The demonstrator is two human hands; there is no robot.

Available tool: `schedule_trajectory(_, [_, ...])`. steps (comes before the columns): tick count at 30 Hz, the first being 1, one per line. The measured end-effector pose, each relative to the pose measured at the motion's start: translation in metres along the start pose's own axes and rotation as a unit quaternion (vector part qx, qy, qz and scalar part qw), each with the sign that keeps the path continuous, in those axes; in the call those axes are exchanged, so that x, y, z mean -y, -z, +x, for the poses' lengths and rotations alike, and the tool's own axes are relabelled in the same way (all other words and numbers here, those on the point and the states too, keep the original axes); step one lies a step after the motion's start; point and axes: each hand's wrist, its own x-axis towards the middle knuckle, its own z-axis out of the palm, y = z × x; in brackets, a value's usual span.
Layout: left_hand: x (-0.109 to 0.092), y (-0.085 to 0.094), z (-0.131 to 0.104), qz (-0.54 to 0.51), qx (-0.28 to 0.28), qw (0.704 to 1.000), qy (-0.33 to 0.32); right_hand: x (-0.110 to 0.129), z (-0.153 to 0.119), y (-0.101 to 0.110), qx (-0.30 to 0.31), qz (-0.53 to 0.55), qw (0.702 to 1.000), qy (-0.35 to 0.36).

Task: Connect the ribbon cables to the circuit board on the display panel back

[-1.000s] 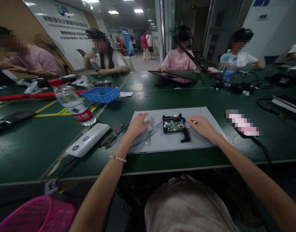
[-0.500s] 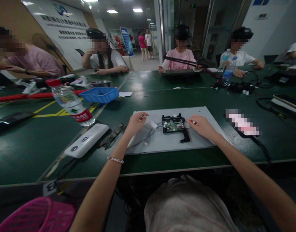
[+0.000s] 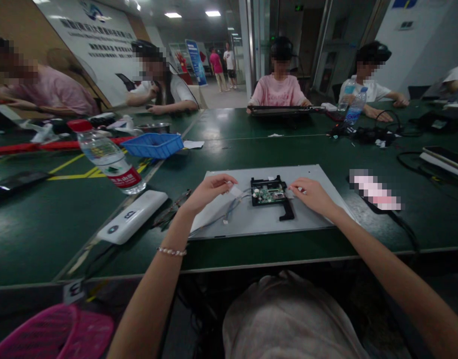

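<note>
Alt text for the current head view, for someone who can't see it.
A person's left hand pinches a small whitish strip beside a green circuit board in a black frame on a gray panel; the right hand is near the frame's right edge. A red-capped bottle and white device are to the left.

Head-worn view, forward and downward
</note>
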Motion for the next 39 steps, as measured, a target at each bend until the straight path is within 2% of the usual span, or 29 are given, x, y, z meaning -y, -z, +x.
schedule_trajectory(3, [-0.002, 0.003, -0.002, -0.009, -0.01, 1.0, -0.004, 0.0, 0.001, 0.0, -0.006, -0.001, 1.0, 0.005])
schedule_trajectory(5, [0.001, 0.003, -0.002, 0.009, 0.006, 1.0, 0.005, 0.002, 0.003, 0.001, -0.014, 0.0, 1.0, 0.009])
schedule_trajectory(9, [0.015, 0.003, 0.002, 0.122, 0.042, 0.992, 0.011, 0.02, 0.01, 0.002, -0.012, 0.003, 1.0, 0.028])
schedule_trajectory(12, [0.026, 0.003, 0.006, 0.207, 0.051, 0.977, 0.004, 0.046, 0.016, -0.003, 0.029, 0.004, 0.996, 0.083])
schedule_trajectory(16, [0.033, 0.002, 0.006, 0.244, 0.048, 0.969, 0.007, 0.08, 0.027, -0.02, 0.113, 0.0, 0.975, 0.191])
schedule_trajectory(20, [0.029, 0.0, 0.003, 0.25, 0.009, 0.968, 0.004, 0.093, 0.036, -0.043, 0.151, -0.023, 0.954, 0.258])
schedule_trajectory(24, [0.014, -0.005, 0.0, 0.249, -0.056, 0.966, -0.044, 0.093, 0.038, -0.057, 0.155, -0.045, 0.946, 0.281])
schedule_trajectory(26, [0.008, -0.009, -0.001, 0.239, -0.037, 0.969, -0.057, 0.092, 0.036, -0.06, 0.16, -0.053, 0.942, 0.289])
schedule_trajectory(29, [0.007, -0.014, -0.002, 0.247, 0.052, 0.966, -0.053, 0.091, 0.032, -0.061, 0.173, -0.067, 0.938, 0.294])
schedule_trajectory(31, [0.01, -0.016, -0.002, 0.273, 0.093, 0.957, -0.039, 0.091, 0.029, -0.062, 0.178, -0.074, 0.937, 0.292])
schedule_trajectory(36, [0.025, -0.013, -0.001, 0.316, 0.093, 0.944, -0.03, 0.094, 0.023, -0.066, 0.179, -0.085, 0.94, 0.28])
schedule_trajectory(39, [0.023, -0.013, 0.002, 0.354, 0.093, 0.93, -0.023, 0.096, 0.022, -0.066, 0.177, -0.089, 0.94, 0.277])
